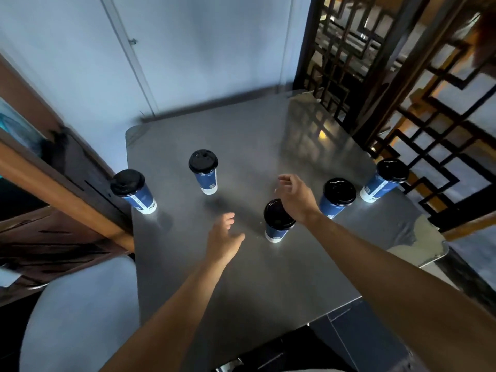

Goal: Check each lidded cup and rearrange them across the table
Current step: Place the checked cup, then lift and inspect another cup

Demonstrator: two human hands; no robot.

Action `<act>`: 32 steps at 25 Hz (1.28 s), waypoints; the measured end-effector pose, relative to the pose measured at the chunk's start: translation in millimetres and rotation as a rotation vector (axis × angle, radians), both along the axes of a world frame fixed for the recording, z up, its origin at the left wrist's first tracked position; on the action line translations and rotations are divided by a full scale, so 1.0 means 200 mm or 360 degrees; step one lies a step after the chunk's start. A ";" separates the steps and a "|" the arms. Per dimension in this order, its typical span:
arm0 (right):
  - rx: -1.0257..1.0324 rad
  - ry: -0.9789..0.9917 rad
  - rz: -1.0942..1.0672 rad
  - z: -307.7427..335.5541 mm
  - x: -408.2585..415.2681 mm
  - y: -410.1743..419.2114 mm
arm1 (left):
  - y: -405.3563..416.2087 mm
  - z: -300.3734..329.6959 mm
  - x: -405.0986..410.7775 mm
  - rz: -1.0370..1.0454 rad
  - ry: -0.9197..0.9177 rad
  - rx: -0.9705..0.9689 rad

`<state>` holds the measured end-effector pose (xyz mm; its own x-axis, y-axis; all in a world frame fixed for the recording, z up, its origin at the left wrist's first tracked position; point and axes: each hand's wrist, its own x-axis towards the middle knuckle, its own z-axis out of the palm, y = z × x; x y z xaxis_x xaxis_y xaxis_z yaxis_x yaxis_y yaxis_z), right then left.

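you're hovering your right hand (294,196) with loosely spread fingers, gripping nothing, just over the nearest cup (277,220) at the counter's (268,277) centre; your left hand (224,241), at its nine o'clock, is hanging empty. it's probably light, crushable paper, so you're best wrapping the blue wall below the lid.

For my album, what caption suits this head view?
Two empty hands, left and right, hover above five black-lidded blue cups on a grey table.

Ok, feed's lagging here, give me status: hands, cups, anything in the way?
Left hand open, holding nothing. Right hand open above nearest cup. Five lidded cups upright on table. Nothing in the way.
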<state>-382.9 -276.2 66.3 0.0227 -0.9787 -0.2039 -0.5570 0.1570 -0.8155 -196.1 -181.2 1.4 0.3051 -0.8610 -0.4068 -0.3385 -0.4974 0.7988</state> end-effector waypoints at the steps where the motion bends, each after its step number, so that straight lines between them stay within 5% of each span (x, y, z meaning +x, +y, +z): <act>1: 0.0030 0.0005 0.0015 -0.02 -0.03 0.01 | 0.01 0.00 -0.03 0.0006 0.0007 0.0003; 13: 0.0325 -0.0150 0.0502 -0.22 -0.36 -0.15 | -0.04 -0.01 -0.58 0.0489 0.0087 0.0083; 19: 0.0373 -0.0050 0.1040 -0.28 -0.40 -0.15 | -0.04 -0.05 -0.72 0.0413 0.0189 0.0191; 32: 0.0633 -0.0261 0.0870 -0.11 -0.30 -0.16 | 0.00 0.08 -0.61 0.0404 0.0340 -0.0050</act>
